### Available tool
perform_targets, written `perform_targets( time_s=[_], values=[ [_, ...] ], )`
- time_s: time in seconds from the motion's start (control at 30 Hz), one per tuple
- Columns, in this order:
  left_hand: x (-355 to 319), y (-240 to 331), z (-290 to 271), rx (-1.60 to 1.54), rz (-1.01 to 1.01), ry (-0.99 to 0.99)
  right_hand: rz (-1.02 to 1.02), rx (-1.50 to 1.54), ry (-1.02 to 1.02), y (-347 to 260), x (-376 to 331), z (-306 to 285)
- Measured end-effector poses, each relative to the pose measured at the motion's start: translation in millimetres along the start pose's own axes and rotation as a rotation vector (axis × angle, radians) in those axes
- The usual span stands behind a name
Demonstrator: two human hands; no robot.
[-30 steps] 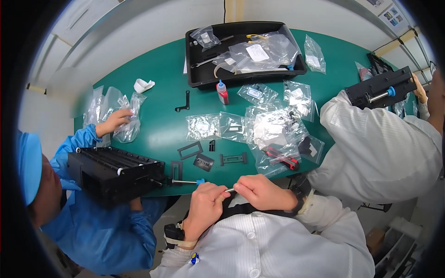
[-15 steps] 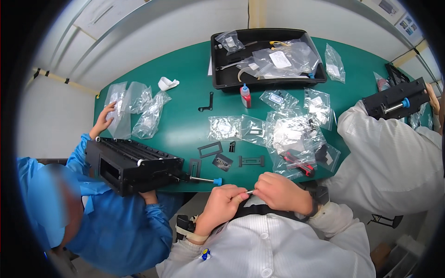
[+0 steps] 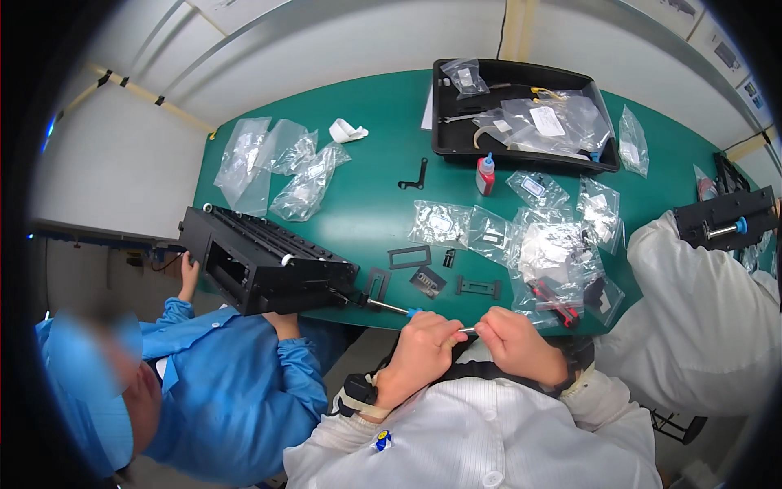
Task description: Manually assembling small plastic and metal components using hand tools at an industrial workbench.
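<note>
Clasping a silvery rod, the left hand and the right hand both curl closed around it (only the stretch between them shows), near each other but apart, at the near edge of the table.

Both ends of a slim metal rod are hidden inside the left grip and the right grip; only a short stretch shows between them. Just ahead of the left grip, the blue tip of another rod is partly covered. Well left of it, a co-worker's head is blurred. Ahead and right of the right grip, the contents of the clustered plastic bags are too small to tell. Farther right, a white-sleeved co-worker is cut off by the edge.
</note>
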State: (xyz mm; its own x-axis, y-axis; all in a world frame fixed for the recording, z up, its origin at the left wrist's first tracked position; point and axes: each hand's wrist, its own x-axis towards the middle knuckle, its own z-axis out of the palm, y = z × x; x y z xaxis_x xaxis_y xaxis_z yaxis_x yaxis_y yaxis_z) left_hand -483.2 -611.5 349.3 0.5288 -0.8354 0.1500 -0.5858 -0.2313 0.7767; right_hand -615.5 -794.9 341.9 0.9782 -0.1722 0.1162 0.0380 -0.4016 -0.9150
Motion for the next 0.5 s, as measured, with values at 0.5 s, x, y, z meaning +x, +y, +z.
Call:
perform_targets(
  time_s=[0.5],
  values=[
    [-2,-7,3,0.163,0.129,0.081,0.370,0.148,-0.035,12,9,-7]
  ],
)
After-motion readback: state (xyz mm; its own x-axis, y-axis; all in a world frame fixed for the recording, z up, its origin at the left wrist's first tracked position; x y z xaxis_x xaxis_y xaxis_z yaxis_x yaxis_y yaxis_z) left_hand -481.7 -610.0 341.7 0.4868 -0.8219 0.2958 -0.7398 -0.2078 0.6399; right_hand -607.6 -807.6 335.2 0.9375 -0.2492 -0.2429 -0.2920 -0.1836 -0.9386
